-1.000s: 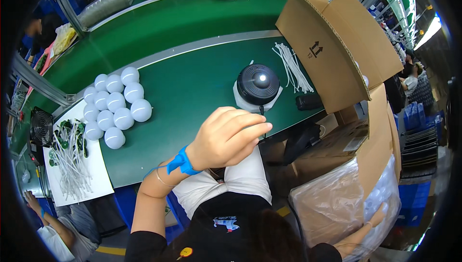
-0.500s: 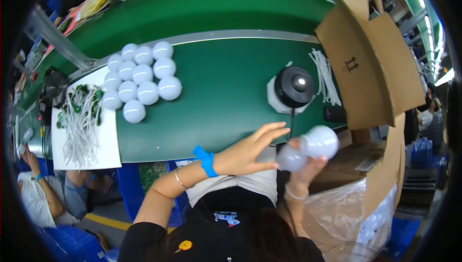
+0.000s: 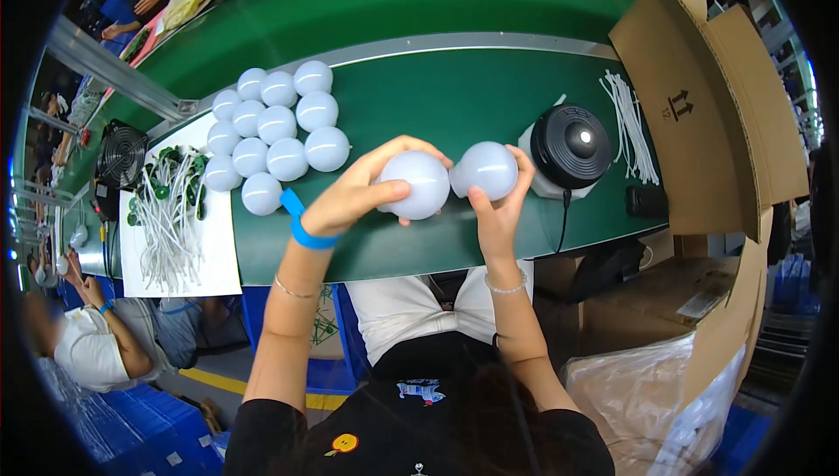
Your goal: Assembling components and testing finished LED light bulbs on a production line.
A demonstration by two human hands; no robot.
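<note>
big brown cardboard box (image 3: pixel 699 118) stands open at the right end of the green bench (image 3: pixel 454 83), flaps up, with a small black arrows mark printed on the inside flap. below it there's a clear plastic bag (image 3: pixel 647 397) by the person's right side. a white sheet (image 3: pixel 179 257) lies at the left end with a bundle of white wires with green ends (image 3: pixel 166 205) on it.

left hand (image 3: pixel 354 196) is wrapped over one white bulb globe (image 3: pixel 419 185), thumb under it and fingers curled over the top, so it's gripped pretty fully. right hand (image 3: pixel 498 209) holds a second white globe (image 3: pixel 485 170) from below, fingers cupped round its right side. the two globes sit side by side, about touching, held just above the bench front edge.

left of the hands is a cluster of white globes (image 3: pixel 275 126), packed tight on the bench. right of the hands, a round black fixture on a white base (image 3: pixel 570 145), very near the right fingertips. past that a bunch of white cable ties (image 3: pixel 627 126), and a small black box (image 3: pixel 647 202).
</note>
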